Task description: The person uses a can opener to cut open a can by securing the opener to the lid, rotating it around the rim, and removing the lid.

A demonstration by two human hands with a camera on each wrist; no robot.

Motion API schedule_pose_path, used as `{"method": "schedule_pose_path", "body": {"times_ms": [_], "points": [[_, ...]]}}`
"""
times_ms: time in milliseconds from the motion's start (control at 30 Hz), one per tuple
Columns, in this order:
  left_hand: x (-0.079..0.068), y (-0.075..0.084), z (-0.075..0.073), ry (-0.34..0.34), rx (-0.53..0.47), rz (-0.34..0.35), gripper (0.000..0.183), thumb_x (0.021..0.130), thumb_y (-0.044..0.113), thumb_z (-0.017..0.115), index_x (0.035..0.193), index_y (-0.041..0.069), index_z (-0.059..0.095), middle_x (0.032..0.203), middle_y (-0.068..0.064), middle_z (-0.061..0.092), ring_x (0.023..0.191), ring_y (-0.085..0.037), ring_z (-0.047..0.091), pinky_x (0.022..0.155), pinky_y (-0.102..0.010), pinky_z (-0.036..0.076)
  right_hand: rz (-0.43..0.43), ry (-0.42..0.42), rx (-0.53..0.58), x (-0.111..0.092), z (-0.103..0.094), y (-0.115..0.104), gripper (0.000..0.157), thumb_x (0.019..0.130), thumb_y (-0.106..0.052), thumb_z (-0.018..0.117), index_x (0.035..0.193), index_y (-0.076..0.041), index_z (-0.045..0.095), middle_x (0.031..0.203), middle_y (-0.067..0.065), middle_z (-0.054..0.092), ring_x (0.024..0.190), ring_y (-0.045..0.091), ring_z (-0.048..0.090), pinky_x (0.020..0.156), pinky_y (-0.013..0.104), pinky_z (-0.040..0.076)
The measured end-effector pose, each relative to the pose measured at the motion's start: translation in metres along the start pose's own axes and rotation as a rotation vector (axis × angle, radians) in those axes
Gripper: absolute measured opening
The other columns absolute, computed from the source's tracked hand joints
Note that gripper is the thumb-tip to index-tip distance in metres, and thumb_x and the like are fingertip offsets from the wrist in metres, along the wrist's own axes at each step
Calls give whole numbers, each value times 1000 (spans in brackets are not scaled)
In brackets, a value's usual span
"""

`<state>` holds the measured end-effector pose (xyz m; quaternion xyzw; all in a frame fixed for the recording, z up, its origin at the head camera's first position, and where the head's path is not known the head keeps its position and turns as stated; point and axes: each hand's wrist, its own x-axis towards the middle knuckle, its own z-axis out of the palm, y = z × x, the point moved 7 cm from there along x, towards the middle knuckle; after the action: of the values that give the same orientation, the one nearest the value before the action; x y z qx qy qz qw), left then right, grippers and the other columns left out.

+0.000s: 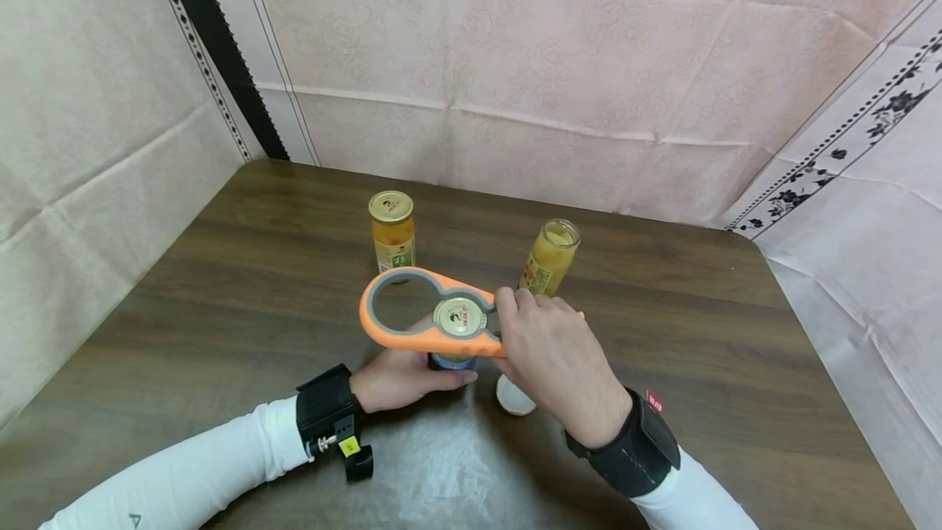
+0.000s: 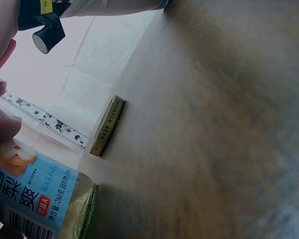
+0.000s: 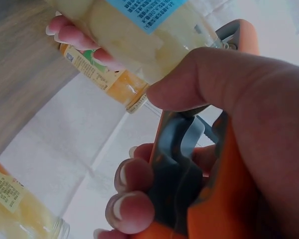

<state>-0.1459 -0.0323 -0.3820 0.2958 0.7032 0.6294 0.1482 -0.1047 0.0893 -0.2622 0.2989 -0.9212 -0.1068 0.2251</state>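
- Nearest, white sleeves (image 1: 177, 464) come in from the lower left and lower right corners, each ending at a black wrist strap (image 1: 324, 407).
- The left hand (image 1: 401, 380) reaches in from the left, low over the table, wrist roughly level. Its thumb lies along the near side of a blue-labelled jar (image 1: 454, 361), pointing right; the right wrist view shows its fingertips curled round the glass. It grips the jar upright.
- A loose lid (image 1: 515, 396) lies on the table just right of that jar, showing a pale disc from above.
- The right hand (image 1: 553, 350) comes in from the right, higher up, back of the hand upward. Its fingers wrap round the handle end of an orange and grey jar opener (image 1: 412, 339), while its thumb stretches toward the top of the jar.
- The opener lies across the jar's top, its wide loop to the left. The jar's own pale gold lid (image 1: 460, 317) shows inside the smaller opening.
- Farther back stand two yellow-orange jars: a lidded jar (image 1: 392, 231) on the left and an open-mouthed jar (image 1: 549, 258) on the right, beyond the right hand.
- The brown wooden table (image 1: 699, 309) ends at pale patterned cloth (image 1: 515, 64).
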Motion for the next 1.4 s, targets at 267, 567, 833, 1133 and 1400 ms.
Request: {"method": "schedule_pose_path", "body": {"times_ms": [267, 567, 833, 1133, 1400], "points": [[1, 3, 0, -6, 25, 21, 67, 89, 7, 77, 146, 23, 46, 141, 0, 58, 124, -12, 56, 108, -28, 46, -20, -9, 24, 0, 1, 3, 52, 72, -36, 89, 91, -5, 53, 71, 1, 52, 59, 13, 53, 57, 26, 46], [2, 4, -1, 5, 60, 32, 62, 88, 4, 77, 143, 21, 52, 141, 0, 59, 126, -10, 56, 109, -27, 45, -54, 12, -16, 0, 3, 3, 54, 68, -33, 90, 93, -5, 51, 73, 1, 52, 61, 15, 56, 59, 27, 47], [2, 5, -2, 4, 99, 82, 65, 89, 11, 79, 145, 21, 48, 139, -1, 59, 122, -11, 57, 108, -28, 46, -64, -7, -14, 0, 3, 5, 56, 70, -34, 90, 98, -6, 51, 75, 0, 52, 65, 15, 56, 62, 27, 49], [4, 5, -2, -27, 79, 98, 63, 90, 11, 78, 145, 18, 48, 138, -2, 59, 120, -12, 58, 108, -33, 48, -81, 16, 16, 3, 6, 7, 46, 74, -26, 87, 96, -7, 51, 74, -1, 50, 63, 14, 53, 62, 28, 49], [3, 6, -1, -41, 106, 126, 65, 90, 11, 78, 147, 14, 48, 144, -4, 57, 127, -10, 55, 110, -31, 46, -84, 34, 73, 4, 8, 10, 43, 77, -25, 88, 96, -9, 52, 73, -1, 53, 62, 14, 54, 56, 27, 47]]}}
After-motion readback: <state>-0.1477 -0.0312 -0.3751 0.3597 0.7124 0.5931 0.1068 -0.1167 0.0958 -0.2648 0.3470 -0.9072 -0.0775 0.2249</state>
